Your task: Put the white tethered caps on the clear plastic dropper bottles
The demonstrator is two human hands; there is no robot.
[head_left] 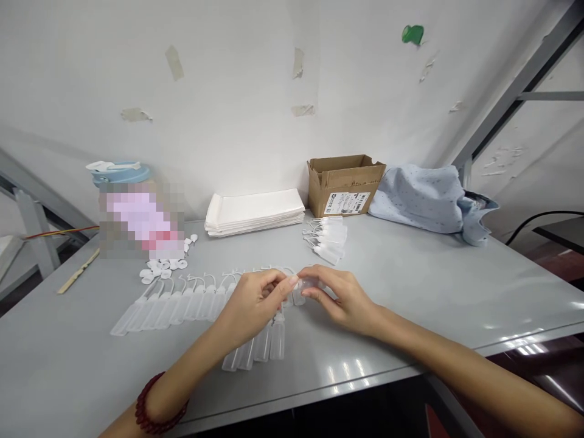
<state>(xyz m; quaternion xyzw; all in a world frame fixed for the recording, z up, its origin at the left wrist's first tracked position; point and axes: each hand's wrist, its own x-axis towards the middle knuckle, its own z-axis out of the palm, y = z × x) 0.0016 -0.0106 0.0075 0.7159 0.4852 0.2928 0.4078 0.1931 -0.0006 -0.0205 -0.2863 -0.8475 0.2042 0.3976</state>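
Observation:
My right hand (349, 299) pinches a small clear plastic bottle (311, 283) between thumb and fingers, above the grey table. My left hand (258, 301), fingers curled together, meets the bottle's left end; what its fingertips grip is too small to make out. A long row of translucent bottles with looped strings (176, 304) lies on the table to the left and behind my left hand. Nearer the front edge lie several more bottles (262, 345), partly hidden under my left hand. Another small group of bottles (331, 240) rests farther back, in front of the carton.
White round caps (162, 266) lie scattered at the left, near a blurred pink item (141, 216) and a blue lid (121, 173). Along the wall stand stacked white sheets (255, 210), an open cardboard box (347, 188) and a light blue cloth (420, 198). The table's front edge (337, 389) is close.

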